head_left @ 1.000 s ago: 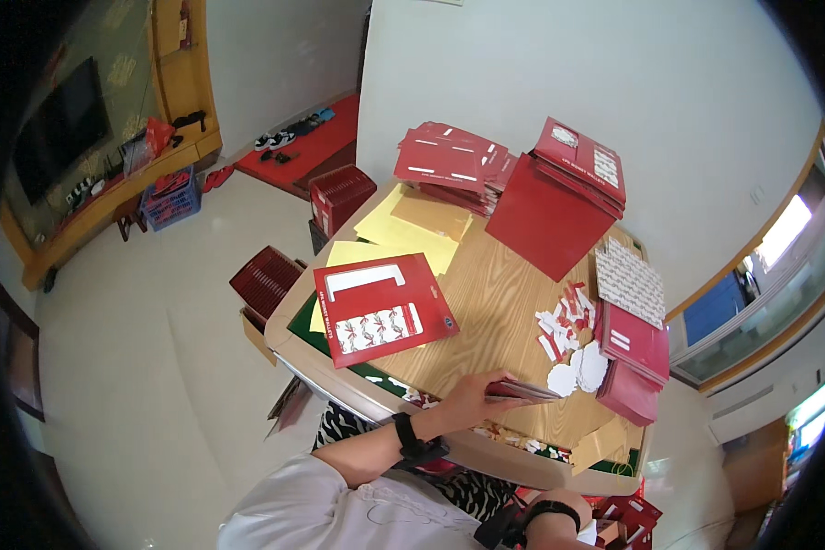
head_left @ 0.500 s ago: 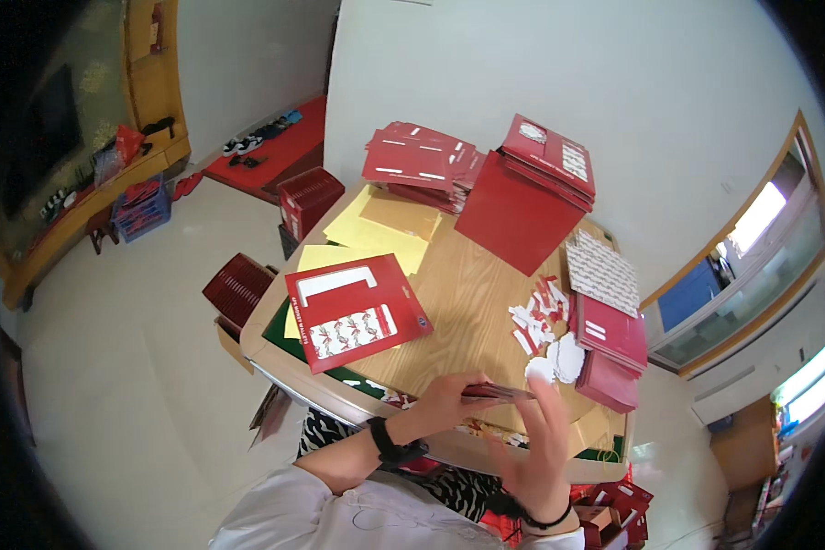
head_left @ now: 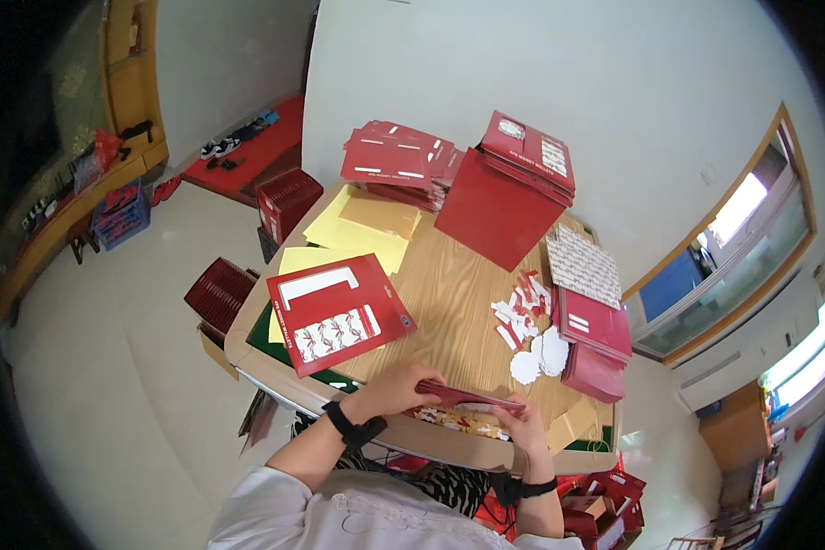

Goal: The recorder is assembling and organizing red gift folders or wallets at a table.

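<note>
Left hand [head_left: 396, 389] and right hand [head_left: 524, 425] grip opposite ends of thin dark-red stack [head_left: 467, 395], at near edge of table [head_left: 445, 321]. Red card [head_left: 342, 314] overlaps yellow sheets [head_left: 328, 260], left; white discs [head_left: 552, 352] near paper scraps [head_left: 517, 318], right.

I can't count the red cards [head_left: 467, 396]: they're nearly edge-on, their ends partly covered by the left grip [head_left: 396, 389] and right grip [head_left: 525, 426]. The white shirt [head_left: 275, 509] runs out of sight below, and the tabletop [head_left: 431, 321] hides part of the striped trousers [head_left: 458, 490]. At far left, the television [head_left: 32, 133] melts into darkness; the bits [head_left: 40, 213] on the cabinet [head_left: 142, 163] are too small to identify. Heaped paper scraps [head_left: 521, 326] cover one another.
</note>
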A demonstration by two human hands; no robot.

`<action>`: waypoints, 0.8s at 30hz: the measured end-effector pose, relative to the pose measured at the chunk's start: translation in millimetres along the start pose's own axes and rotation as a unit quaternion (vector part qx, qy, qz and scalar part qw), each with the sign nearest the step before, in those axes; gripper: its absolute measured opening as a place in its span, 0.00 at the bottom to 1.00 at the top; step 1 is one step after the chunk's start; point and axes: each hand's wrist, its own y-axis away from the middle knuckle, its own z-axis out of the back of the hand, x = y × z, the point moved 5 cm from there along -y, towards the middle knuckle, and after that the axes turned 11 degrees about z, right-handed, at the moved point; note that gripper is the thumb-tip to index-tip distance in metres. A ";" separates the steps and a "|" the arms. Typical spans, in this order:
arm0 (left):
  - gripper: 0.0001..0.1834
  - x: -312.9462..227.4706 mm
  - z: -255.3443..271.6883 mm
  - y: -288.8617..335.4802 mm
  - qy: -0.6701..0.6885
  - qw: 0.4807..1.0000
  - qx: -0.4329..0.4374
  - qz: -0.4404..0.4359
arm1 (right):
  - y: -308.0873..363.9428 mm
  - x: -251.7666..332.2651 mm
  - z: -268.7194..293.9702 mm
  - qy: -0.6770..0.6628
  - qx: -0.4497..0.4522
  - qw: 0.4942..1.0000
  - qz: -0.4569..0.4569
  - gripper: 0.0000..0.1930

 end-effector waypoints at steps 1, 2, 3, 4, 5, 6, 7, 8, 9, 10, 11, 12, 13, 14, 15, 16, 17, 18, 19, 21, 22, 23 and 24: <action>0.14 4.4 -1.4 2.5 0.049 0.995 0.031 0.082 | 2.8 1.7 0.7 -0.054 -0.023 0.998 -0.004 0.04; 0.14 10.9 -5.1 5.2 0.098 0.980 0.062 0.164 | 5.2 5.3 1.9 -0.107 -0.047 0.993 -0.007 0.05; 0.14 17.4 -8.7 10.2 0.097 0.979 0.061 0.166 | 7.9 17.6 -1.2 -0.110 -0.045 0.993 -0.008 0.05; 0.14 25.5 -14.0 14.1 0.170 0.971 0.063 0.155 | 8.3 33.4 -4.3 -0.123 -0.040 0.991 -0.021 0.06; 0.14 31.3 -17.0 18.3 0.242 0.958 0.065 0.142 | 8.1 40.8 -8.1 -0.136 -0.035 0.990 -0.034 0.08; 0.14 26.0 -18.0 18.0 0.242 0.958 0.066 0.142 | 9.0 40.5 -8.0 -0.136 -0.036 0.990 -0.033 0.08; 0.15 16.1 -15.3 17.7 0.271 0.955 0.029 0.121 | 10.5 39.9 -8.0 -0.150 -0.042 0.987 -0.028 0.10; 0.16 8.4 -11.7 17.6 0.299 0.949 -0.009 0.100 | 11.1 40.0 -8.6 -0.165 -0.048 0.985 -0.023 0.12; 0.16 6.1 -11.5 18.4 0.298 0.949 -0.011 0.102 | 11.6 43.3 -13.2 -0.166 -0.045 0.985 -0.023 0.12; 0.17 4.0 -9.3 19.3 0.291 0.952 -0.028 0.094 | 12.7 51.1 -18.0 -0.167 -0.054 0.984 -0.004 0.13; 0.18 2.6 -7.2 20.5 0.284 0.954 -0.046 0.087 | 12.9 55.6 -20.6 -0.168 -0.063 0.984 0.015 0.15; 0.18 2.1 -6.4 22.2 0.283 0.954 -0.047 0.089 | 13.1 54.3 -22.3 -0.171 -0.061 0.983 0.014 0.15; 0.17 2.2 -6.8 23.8 0.243 0.964 -0.042 0.102 | 13.6 50.7 -22.9 -0.184 -0.068 0.980 0.003 0.16; 0.17 1.9 -7.2 25.5 0.202 0.972 -0.037 0.113 | 13.9 47.3 -23.8 -0.198 -0.076 0.977 -0.008 0.17; 0.17 -1.8 -6.4 25.6 0.202 0.972 -0.035 0.114 | 13.3 45.6 -24.1 -0.199 -0.077 0.977 -0.009 0.17; 0.17 -7.7 -3.3 25.8 0.184 0.975 -0.048 0.113 | 12.2 45.3 -23.0 -0.208 -0.089 0.974 0.003 0.15; 0.17 -10.7 -0.6 25.2 0.166 0.978 -0.060 0.111 | 10.9 44.7 -21.6 -0.217 -0.102 0.971 0.014 0.14; 0.17 -8.9 1.5 24.8 0.165 0.978 -0.059 0.113 | 8.9 43.2 -19.6 -0.218 -0.102 0.970 0.013 0.14; 0.17 -2.8 -1.9 23.4 0.183 0.974 -0.007 0.137 | 5.4 42.1 -17.3 -0.184 -0.074 0.980 0.018 0.12; 0.18 12.9 -12.1 18.7 0.200 0.966 0.047 0.160 | -0.7 26.4 -17.8 -0.148 -0.047 0.988 0.022 0.10; 0.18 20.8 -15.1 13.0 0.176 0.974 0.025 0.139 | -6.3 10.9 -19.0 -0.096 -0.045 0.994 0.024 0.07; 0.18 26.1 -18.2 10.6 0.152 0.981 0.002 0.117 | -6.9 -0.8 -18.0 -0.043 -0.043 0.998 0.025 0.04; 0.18 22.9 -18.7 9.3 0.151 0.982 0.001 0.115 | -6.6 -1.2 -17.6 -0.042 -0.044 0.998 0.027 0.04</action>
